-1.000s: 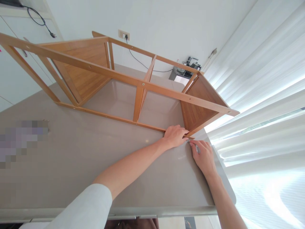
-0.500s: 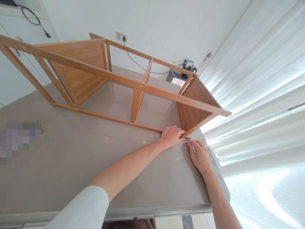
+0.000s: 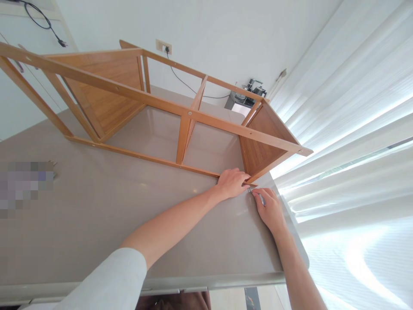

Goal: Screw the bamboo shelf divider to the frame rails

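A wooden shelf frame [image 3: 155, 101] lies on its side across the grey table [image 3: 180, 219]. My left hand [image 3: 232, 183] is closed around the right end of its lower rail, by the corner where the slatted panel [image 3: 263, 140] meets it. Just to the right, my right hand [image 3: 270, 207] pinches a thin bent metal tool that looks like a hex key [image 3: 249, 190]. The tool's tip touches or nearly touches the rail's end; the screw there is hidden. Screw heads show along the upper rail, one at the middle crosspiece [image 3: 182, 140].
A blurred-out patch [image 3: 24, 183] covers something at the table's left. Behind the frame stand a kettle set [image 3: 254, 90] and a wall socket [image 3: 164, 46] with a black cord. White curtains [image 3: 351, 181] hang close along the right table edge.
The whole view has shifted very slightly. Both hands keep their places at the rail's end, and the frame has not visibly moved on the table.
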